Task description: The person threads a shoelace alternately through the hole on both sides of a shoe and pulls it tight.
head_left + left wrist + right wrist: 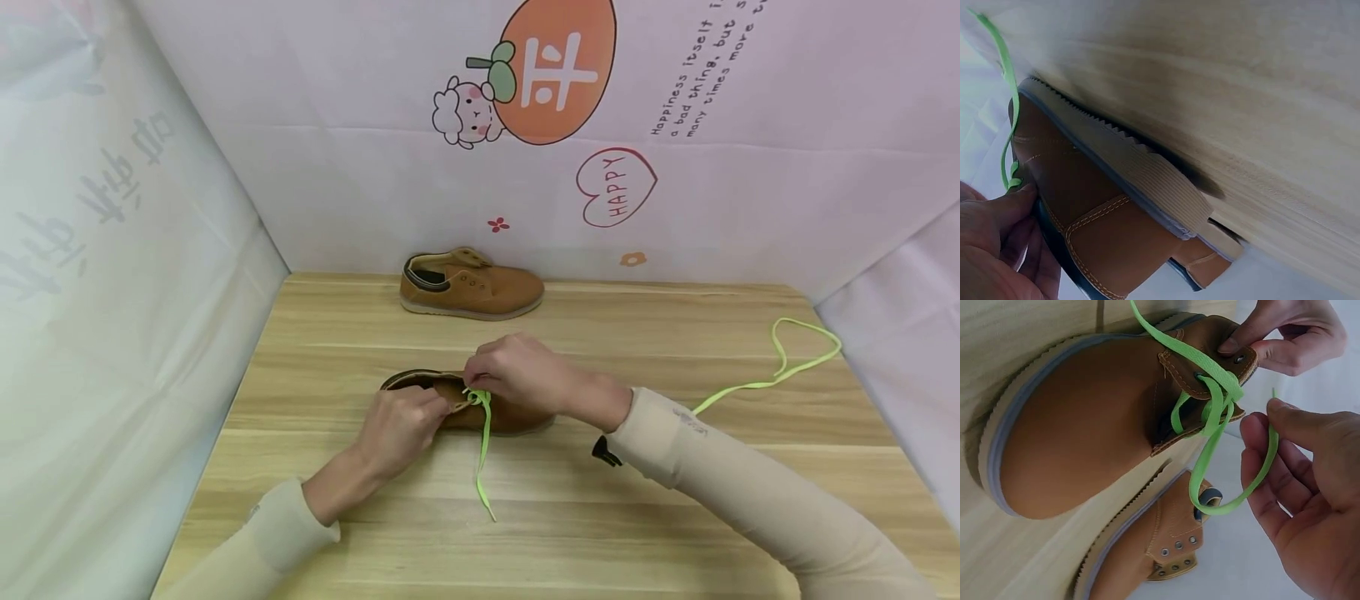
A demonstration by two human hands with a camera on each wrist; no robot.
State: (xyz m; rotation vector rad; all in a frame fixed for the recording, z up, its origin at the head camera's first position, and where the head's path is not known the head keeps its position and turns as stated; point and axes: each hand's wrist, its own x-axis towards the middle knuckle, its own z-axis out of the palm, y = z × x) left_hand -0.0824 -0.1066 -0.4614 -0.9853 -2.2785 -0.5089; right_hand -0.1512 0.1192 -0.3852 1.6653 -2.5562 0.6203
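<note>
A brown leather shoe (pixel 521 421) lies toe to the right on the table, with a bright green shoelace (pixel 1210 362) threaded through its front eyelets. My left hand (pixel 401 429) pinches the eyelet flap nearer me; in the right wrist view, the left thumb and fingers (pixel 1304 331) grip it beside a free eyelet. Over the tongue, my right hand (pixel 521 371) holds one end of the lace between thumb and fingers. That end loops down from the shoe in the right wrist view. The other lace end hangs over the shoe's near side onto the table.
A second brown shoe (pixel 472 292), with no lace in its visible eyelets, stands at the back against the white printed cloth (pixel 360 183). Another green lace (pixel 798 367) lies on the right of the wooden table (pixel 337 333), partly behind my right sleeve.
</note>
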